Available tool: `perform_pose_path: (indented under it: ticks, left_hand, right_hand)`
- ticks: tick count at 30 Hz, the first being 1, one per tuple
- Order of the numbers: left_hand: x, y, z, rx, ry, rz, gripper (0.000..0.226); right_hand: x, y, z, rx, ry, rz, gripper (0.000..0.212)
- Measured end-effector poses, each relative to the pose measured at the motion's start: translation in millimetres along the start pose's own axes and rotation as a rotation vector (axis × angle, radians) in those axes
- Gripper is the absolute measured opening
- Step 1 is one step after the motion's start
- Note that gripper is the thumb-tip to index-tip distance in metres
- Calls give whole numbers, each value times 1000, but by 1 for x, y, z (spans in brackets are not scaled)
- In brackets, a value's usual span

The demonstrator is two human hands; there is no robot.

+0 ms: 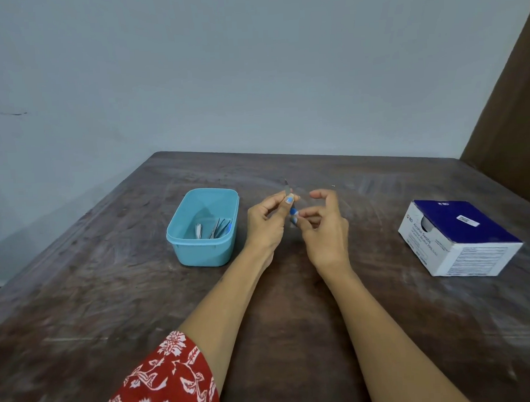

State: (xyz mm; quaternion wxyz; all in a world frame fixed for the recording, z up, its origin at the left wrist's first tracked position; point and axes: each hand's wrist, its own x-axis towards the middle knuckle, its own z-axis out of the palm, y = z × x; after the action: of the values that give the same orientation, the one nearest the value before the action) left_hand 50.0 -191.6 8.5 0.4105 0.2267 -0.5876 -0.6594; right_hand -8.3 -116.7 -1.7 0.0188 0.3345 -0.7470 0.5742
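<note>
My left hand [268, 222] pinches a thin metal tool [287, 188] between thumb and fingers, its pointed tip sticking up and away from me. My right hand [323, 225] hovers just to the right of it, fingers loosely curled, with one fingertip close to the tool's lower end; whether it touches is unclear. Both hands are held above the middle of the dark wooden table [140, 299]. A light blue plastic tub [205, 253] stands left of my left hand and holds several small metal tools [213, 229].
A white and dark blue box of alcohol swabs [462, 239] sits on the table's right side, opening towards the left. A grey wall runs behind the table; a brown panel [514, 120] stands at the far right.
</note>
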Motion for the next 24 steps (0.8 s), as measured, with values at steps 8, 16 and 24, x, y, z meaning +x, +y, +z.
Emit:
perform_pose_path:
  ticks: [8,16,24]
  left_hand:
    - [2,1,0,-32,-8,-9,16]
    - [2,1,1,-19,4,-36,20]
    - [1,3,1,-6,-14,-46,15]
  right_hand:
    - [7,6,1,-449,-101,23,10]
    - [3,2,0,-14,-79,32,32]
    - [6,4,2,84,-50,-4,48]
